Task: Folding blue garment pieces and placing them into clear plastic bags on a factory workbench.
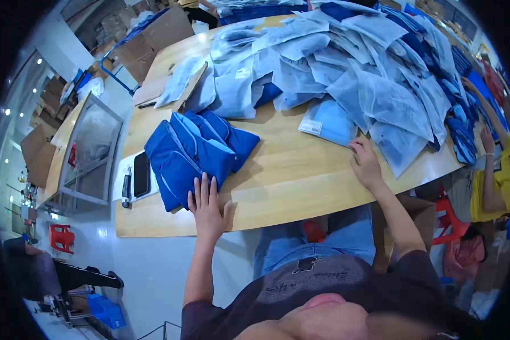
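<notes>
Folded blue padded garments (190, 147) lie in a small stack on the left part of the wooden table. My left hand (208, 209) rests with fingers spread on the near edge of this stack. Over on the right, my right hand (366, 164) has its fingers curled at the near corner of a frosted plastic bag (330, 123) with a light blue folded item inside and a white label. Its fingertips seem to pinch the bag's edge. Behind it spreads a large heap of similar bagged garments (379, 96).
A black phone (142, 173) and a box cutter (127, 188) lie on white paper at the table's left edge. Cardboard boxes (153, 45) stand beyond the far left corner. A person in yellow (490, 187) works at the right. A red stool (61, 238) stands on the floor.
</notes>
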Tool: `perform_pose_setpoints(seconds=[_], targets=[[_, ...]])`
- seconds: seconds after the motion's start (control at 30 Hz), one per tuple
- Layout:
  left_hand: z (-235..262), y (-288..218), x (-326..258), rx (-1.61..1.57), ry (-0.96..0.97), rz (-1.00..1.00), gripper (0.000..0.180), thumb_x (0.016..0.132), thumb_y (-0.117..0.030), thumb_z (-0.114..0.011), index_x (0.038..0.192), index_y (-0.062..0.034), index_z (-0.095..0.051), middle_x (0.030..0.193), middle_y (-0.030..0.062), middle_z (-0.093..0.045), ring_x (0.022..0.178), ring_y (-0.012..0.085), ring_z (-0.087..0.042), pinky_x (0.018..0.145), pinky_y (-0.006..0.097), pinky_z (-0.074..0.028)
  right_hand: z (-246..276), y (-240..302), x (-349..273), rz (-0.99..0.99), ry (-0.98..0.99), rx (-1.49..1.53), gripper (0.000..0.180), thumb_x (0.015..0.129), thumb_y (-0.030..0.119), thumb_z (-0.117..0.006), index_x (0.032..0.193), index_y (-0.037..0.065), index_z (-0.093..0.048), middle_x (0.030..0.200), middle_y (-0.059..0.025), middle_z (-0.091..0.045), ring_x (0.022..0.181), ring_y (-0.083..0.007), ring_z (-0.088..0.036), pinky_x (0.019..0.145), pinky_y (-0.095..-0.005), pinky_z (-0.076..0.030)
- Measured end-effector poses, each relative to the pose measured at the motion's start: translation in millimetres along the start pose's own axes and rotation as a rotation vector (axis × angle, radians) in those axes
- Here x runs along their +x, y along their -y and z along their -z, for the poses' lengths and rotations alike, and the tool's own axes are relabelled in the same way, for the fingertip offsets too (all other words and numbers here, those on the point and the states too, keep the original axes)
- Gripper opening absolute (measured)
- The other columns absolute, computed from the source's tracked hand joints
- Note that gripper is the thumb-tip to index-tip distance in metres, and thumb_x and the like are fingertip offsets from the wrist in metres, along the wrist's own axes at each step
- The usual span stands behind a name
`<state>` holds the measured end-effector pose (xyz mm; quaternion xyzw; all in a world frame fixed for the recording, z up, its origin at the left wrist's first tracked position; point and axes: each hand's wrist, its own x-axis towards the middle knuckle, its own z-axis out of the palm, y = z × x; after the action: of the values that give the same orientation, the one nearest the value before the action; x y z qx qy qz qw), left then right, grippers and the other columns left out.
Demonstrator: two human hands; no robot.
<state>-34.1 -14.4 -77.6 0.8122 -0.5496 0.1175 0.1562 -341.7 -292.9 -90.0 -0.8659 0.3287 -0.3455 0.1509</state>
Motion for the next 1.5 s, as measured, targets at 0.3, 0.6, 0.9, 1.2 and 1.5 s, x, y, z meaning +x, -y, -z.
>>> perform_pose_setpoints(seconds=[0.3,0.6,0.9,1.2,1.5], targets=[[5.9,-6.3,-13.8,-0.017,-0.017,-0.029,0.061,0.08,-0.023,-0.058,0.135,-0.0025,-0.038,0.146,0.0158,-0.029,0.137,0.0338,-0.021,0.108,0.046,-0.013,5.6,9.0,-3.2,0.069,-0.121,-0.316,0.046,0.073,0.016,-0.062,0.117,0.01,-0.051,0.118,-0.0062,-0.048,0.106,-0.0272,-0.049,0.088,-0.034,-0.042],[-14.0,-9.2,-16.8,0.074,-0.238,-0.068,0.06,0.075,-0.018,-0.059,0.132,-0.0059,-0.043,0.144,0.0139,-0.032,0.136,0.0338,-0.024,0.106,0.048,-0.015,-29.2,-20.9,34.8,0.255,-0.184,-0.506,0.027,0.073,0.011,-0.054,0.099,0.01,-0.057,0.092,-0.0071,-0.056,0.084,-0.0223,-0.052,0.073,-0.0315,-0.045],[-18.7,-151.5,12.4,-1.615,0.28,0.451,0.048,0.085,-0.013,-0.058,0.129,-0.0006,-0.041,0.122,0.0164,-0.049,0.111,0.0262,-0.049,0.093,0.038,-0.041,40.2,69.2,-42.4,0.315,-0.151,0.12,0.036,0.07,0.003,-0.059,0.106,0.003,-0.06,0.1,-0.0082,-0.062,0.085,-0.0233,-0.057,0.072,-0.0311,-0.047],[-6.5,-154.3,34.0,-1.395,0.488,0.458,0.031,0.087,-0.021,-0.06,0.109,-0.0001,-0.055,0.086,0.0062,-0.059,0.069,0.0133,-0.053,0.063,0.023,-0.044,83.7,81.3,-89.8,0.396,0.265,0.202,0.038,0.076,0.017,-0.065,0.11,0.002,-0.059,0.104,-0.0077,-0.061,0.088,-0.0262,-0.057,0.08,-0.0349,-0.046],[-15.1,-147.2,-9.1,-1.427,0.609,-0.094,0.019,0.087,-0.01,-0.058,0.103,0.0,-0.057,0.081,0.0013,-0.058,0.068,0.0096,-0.05,0.064,0.021,-0.043,157.6,39.4,-20.8,0.214,0.296,0.152,0.022,0.08,0.017,-0.061,0.094,0.001,-0.057,0.084,-0.0083,-0.058,0.071,-0.0232,-0.051,0.069,-0.032,-0.041]])
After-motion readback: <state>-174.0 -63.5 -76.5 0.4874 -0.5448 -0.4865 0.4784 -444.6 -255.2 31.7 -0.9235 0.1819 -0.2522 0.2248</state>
